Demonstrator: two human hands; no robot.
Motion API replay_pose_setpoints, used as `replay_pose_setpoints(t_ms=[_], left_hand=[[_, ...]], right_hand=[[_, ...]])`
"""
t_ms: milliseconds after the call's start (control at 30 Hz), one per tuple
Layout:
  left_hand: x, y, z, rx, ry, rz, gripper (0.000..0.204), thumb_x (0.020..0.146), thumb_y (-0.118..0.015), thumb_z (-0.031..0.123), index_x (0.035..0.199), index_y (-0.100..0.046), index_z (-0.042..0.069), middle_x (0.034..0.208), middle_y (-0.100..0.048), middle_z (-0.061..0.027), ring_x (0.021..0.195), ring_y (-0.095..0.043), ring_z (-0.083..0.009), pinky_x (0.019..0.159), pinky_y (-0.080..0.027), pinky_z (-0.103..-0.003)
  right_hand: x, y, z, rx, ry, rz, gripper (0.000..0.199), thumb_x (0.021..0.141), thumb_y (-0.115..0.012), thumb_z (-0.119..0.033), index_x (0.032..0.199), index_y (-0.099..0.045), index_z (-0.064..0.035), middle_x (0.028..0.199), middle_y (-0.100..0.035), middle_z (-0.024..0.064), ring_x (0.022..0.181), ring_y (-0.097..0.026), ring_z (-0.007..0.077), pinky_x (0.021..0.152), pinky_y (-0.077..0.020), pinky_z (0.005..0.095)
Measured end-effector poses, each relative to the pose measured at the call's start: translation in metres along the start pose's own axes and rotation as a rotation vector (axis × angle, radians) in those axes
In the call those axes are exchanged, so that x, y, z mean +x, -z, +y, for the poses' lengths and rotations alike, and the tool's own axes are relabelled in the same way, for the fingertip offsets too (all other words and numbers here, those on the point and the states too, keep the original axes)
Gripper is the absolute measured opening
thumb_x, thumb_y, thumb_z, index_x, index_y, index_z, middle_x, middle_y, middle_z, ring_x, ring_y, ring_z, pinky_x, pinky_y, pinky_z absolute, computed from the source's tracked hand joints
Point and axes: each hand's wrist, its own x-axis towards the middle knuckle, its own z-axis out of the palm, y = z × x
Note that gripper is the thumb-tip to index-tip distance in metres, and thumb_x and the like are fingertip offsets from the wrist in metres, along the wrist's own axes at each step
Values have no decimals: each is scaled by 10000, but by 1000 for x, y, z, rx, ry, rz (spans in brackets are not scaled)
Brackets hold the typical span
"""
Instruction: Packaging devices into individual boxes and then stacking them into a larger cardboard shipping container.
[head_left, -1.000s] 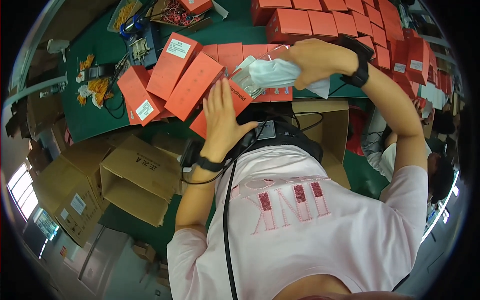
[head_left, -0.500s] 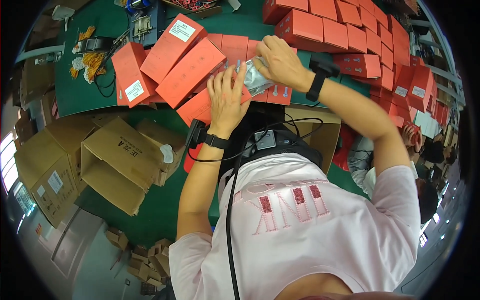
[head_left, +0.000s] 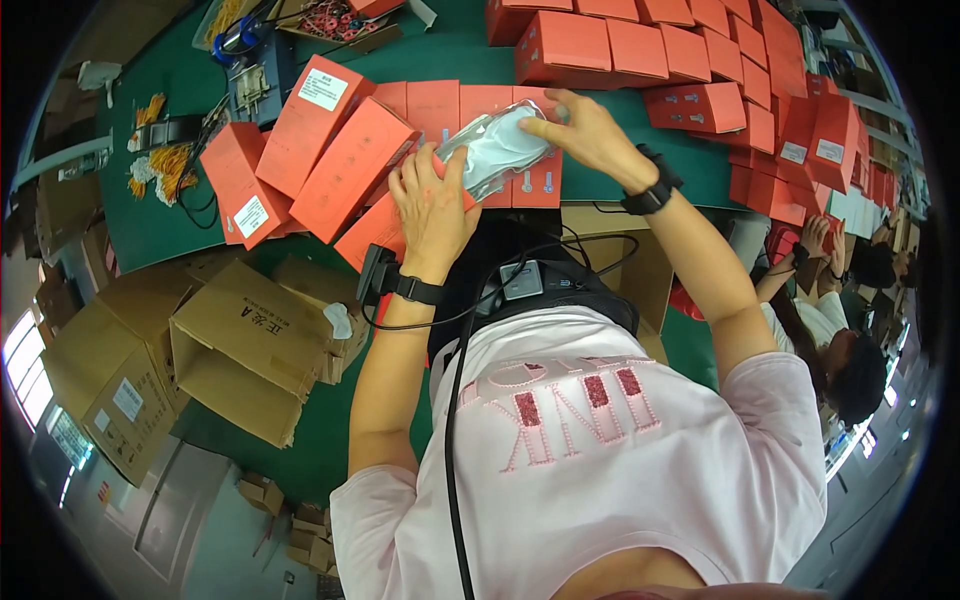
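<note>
My left hand point(head_left: 432, 205) is wrapped over the end of a red box point(head_left: 378, 236), fingers curled across its top. Next to those fingers lies a clear plastic bag point(head_left: 470, 178) with a smooth white rounded object point(head_left: 505, 140) inside; its near end meets the box's end, and whether it is partly inside is hidden. At the bag's far end is my right hand point(head_left: 590, 132), thumb and forefinger apart, the thumb tip touching the bag. Beneath and beyond the bag, several flat red boxes point(head_left: 433, 105) lie side by side.
Left of my hands, more red boxes point(head_left: 355, 165) lean on one another. Stacked red boxes point(head_left: 620, 50) fill the far right of the green table point(head_left: 640, 125). Cables, yellow-wired parts point(head_left: 172, 165) and a blue device point(head_left: 258, 80) sit far left. Open cartons point(head_left: 245, 345) stand below; another person point(head_left: 825, 330) is at right.
My right hand's fingers have spread from a curled grip. More of the bagged white object now shows between my hands. The camera view has shifted slightly.
</note>
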Motion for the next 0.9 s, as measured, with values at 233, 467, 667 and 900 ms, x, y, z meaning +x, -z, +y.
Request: replay_pose_setpoints(t_ms=[233, 467, 667, 900], left_hand=[[-12, 13, -8, -103, 26, 79, 992, 688, -869, 203, 1516, -345, 46, 1358, -485, -194, 1226, -471, -370, 1051, -335, -534], [-23, 41, 27, -319, -101, 353, 984, 652, -866, 159, 1480, -366, -20, 1338, -500, -209, 1232, -479, -396, 1064, -361, -493], [5, 31, 47, -817, -369, 752, 1125, 612, -945, 262, 1476, -281, -15, 1368, -497, -213, 1249, -486, -373, 1060, -389, -492], [36, 25, 46, -703, -276, 421, 897, 631, -891, 184, 1406, -466, 34, 1366, -465, -223, 1239, -486, -404, 1013, -431, -478]], right_hand=[[9, -28, 9, 273, -134, -17, 580, 940, -661, -461, 1139, -677, 84, 856, -677, 146, 797, -634, 235, 735, -526, 350], [-93, 41, -61, 181, 450, 32, 455, 935, -649, -330, 1273, -632, -26, 1369, -566, 240, 1303, -517, 362, 1094, -385, 451], [-128, 99, -103, 31, 923, 262, 624, 857, -764, -210, 1395, -527, 1, 1418, -505, 289, 1180, -601, 391, 983, -491, 461], [-82, 55, -49, 274, 555, 315, 898, 782, -856, -148, 1532, -369, -63, 1258, -631, 130, 1105, -643, 222, 969, -513, 355]])
